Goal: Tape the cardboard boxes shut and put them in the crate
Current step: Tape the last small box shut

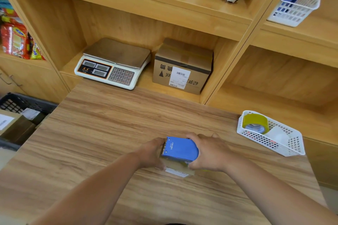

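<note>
Item in hand: small cardboard box, on the table, mostly hidden beneath a blue tape dispenser. Left hand curls round the box; right hand grips the dispenser. Taping judged under way.
Crate, left of table: at least two packed boxes.
Shelf: larger box, not yet crated.
White basket: yellow tape roll, a second pale roll

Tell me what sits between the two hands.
In the head view, a blue tape dispenser sits between the left hand and the right hand, over a small cardboard box.
</note>
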A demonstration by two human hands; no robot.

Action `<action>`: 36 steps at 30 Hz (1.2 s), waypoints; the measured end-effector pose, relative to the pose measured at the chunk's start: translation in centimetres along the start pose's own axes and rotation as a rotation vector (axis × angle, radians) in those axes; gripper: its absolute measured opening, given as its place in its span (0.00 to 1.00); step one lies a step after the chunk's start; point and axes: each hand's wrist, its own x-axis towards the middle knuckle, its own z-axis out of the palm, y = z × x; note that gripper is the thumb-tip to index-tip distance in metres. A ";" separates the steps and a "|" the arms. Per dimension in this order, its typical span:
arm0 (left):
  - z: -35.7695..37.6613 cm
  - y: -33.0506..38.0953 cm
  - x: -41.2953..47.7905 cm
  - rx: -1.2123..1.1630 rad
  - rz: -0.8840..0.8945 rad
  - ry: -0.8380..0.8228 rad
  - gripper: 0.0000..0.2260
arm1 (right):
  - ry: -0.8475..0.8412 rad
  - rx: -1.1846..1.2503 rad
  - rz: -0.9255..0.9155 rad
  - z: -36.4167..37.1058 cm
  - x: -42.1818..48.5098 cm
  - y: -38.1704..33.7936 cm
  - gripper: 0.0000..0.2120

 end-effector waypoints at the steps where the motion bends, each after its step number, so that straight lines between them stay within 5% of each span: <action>1: 0.0 0.0 0.0 0.007 -0.005 -0.002 0.46 | 0.010 0.000 -0.018 0.2 -0.1 0.2 0.32; 11: 0.5 0.1 0.6 0.062 0.079 0.014 0.36 | 0.028 -0.025 -0.020 0.5 -3.6 6.6 0.27; 36: 0.7 0.9 0.5 0.097 0.012 -0.003 0.44 | -0.018 0.037 0.024 4.7 -4.3 11.4 0.25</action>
